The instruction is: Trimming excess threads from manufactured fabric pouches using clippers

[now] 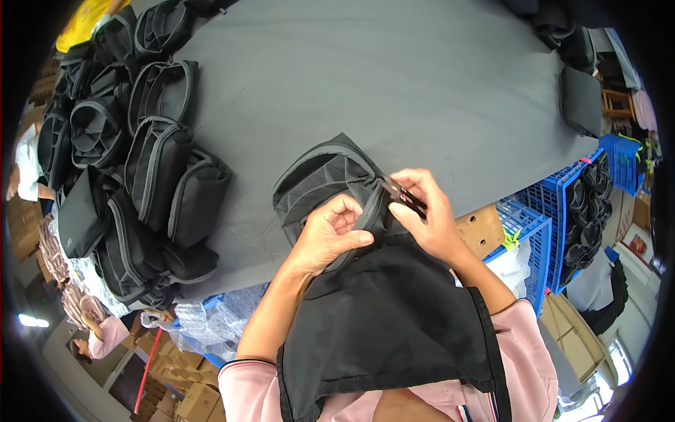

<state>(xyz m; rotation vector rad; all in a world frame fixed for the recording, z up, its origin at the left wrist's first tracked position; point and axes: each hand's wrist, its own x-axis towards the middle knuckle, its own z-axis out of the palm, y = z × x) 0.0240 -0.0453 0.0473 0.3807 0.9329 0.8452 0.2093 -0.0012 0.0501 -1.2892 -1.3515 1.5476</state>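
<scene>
In front of me a black fabric case [304, 165] lies unzipped on the grey table, its dark lining and inner folds showing. My left hand [333, 232] pinches the case's near rim, fingers curled inside and thumb along the edge. In my right hand [427, 214] is a pair of small dark-handled thread snips [408, 197]. Their tip points at the zipper seam on the right corner of the case, next to its rim. Whether the blades touch a thread there is too small to tell.
Many similar black cases [151, 169] are heaped along the table's left side. Another black case [581, 102] sits at the far right edge. Blue crates [555, 204] filled with black pieces stand to the right, near a tan board with holes [481, 231]. Other people work at the left.
</scene>
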